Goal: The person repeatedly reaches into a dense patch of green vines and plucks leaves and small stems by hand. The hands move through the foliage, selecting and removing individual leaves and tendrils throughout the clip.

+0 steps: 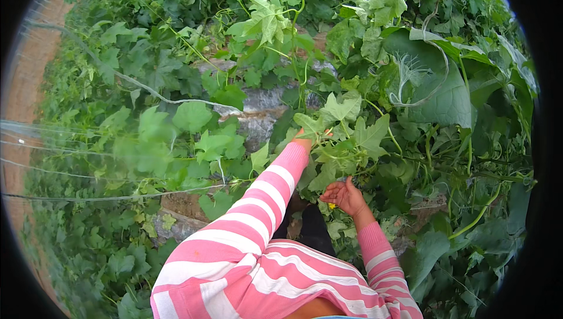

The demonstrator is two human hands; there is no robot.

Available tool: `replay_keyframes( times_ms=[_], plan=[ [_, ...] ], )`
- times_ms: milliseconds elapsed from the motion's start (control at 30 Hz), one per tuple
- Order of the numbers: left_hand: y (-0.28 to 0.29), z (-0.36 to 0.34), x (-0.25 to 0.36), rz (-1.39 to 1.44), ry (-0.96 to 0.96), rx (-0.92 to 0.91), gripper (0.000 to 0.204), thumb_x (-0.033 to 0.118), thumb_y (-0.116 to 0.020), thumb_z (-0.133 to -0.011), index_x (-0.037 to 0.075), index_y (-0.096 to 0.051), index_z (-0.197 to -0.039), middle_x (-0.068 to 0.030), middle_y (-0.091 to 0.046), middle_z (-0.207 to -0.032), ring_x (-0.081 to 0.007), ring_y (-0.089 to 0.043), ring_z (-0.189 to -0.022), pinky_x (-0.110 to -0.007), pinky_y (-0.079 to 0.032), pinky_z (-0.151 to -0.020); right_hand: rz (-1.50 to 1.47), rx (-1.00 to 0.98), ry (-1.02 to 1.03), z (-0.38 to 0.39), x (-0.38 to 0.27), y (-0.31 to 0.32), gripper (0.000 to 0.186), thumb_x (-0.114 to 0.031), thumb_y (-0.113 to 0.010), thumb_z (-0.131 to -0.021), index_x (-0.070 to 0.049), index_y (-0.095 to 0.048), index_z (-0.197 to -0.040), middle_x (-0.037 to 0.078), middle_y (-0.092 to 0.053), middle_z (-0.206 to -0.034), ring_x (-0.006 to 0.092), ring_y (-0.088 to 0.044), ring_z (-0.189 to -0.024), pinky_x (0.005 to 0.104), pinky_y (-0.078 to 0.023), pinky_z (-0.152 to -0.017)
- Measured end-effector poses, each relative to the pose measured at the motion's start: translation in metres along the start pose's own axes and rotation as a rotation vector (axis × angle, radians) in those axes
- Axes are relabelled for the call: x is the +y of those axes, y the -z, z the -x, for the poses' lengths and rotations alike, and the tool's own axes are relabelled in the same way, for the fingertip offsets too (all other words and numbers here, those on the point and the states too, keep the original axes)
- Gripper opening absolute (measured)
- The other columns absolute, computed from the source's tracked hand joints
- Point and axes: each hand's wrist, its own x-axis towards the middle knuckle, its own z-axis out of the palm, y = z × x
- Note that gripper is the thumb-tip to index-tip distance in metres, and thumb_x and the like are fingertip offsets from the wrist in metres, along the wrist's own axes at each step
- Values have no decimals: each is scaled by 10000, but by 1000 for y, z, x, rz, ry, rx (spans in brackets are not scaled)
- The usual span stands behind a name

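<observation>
My left hand (303,141) reaches into a lobed-leaf vine (346,137) in the middle of the head view. Leaves cover most of this hand, so its grip is hidden; only the back near the wrist and a bit of fingertip show. Lower and to the right, my right hand (347,197) is held beneath the same foliage, thumb up and fingers loosely extended, with nothing seen in it. A small yellow flower (332,206) lies just under its fingers. Both forearms wear pink-and-white striped sleeves.
Several thin strings (117,196) cross from the left. A pale cord (164,97) slants through the leaves. Silvery plastic sheeting (258,107) shows on the ground ahead. A large broad leaf (443,93) hangs at right, and brown soil (35,78) borders the far left.
</observation>
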Motion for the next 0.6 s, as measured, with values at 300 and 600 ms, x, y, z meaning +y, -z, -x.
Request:
replay_keyframes(
  times_ms=[300,600],
  plan=[
    [-34,16,7,-42,99,35,273,172,-430,-925,9,-585,-1080,-147,-641,-948,-242,-636,-831,-347,-508,-724,902,815,678,-44,-37,59,163,-68,-502,-879,14,-587,-993,134,-633,-950,236,-597,-833,340,-481,-719],
    [-26,94,0,363,-97,-228,272,152,-426,-922,3,-573,-1096,-148,-643,-970,-244,-634,-842,-335,-498,-755,1071,745,660,-61,27,40,375,-105,-577,-850,-36,-504,-1212,69,-605,-1064,193,-581,-870,317,-467,-723]
  ],
)
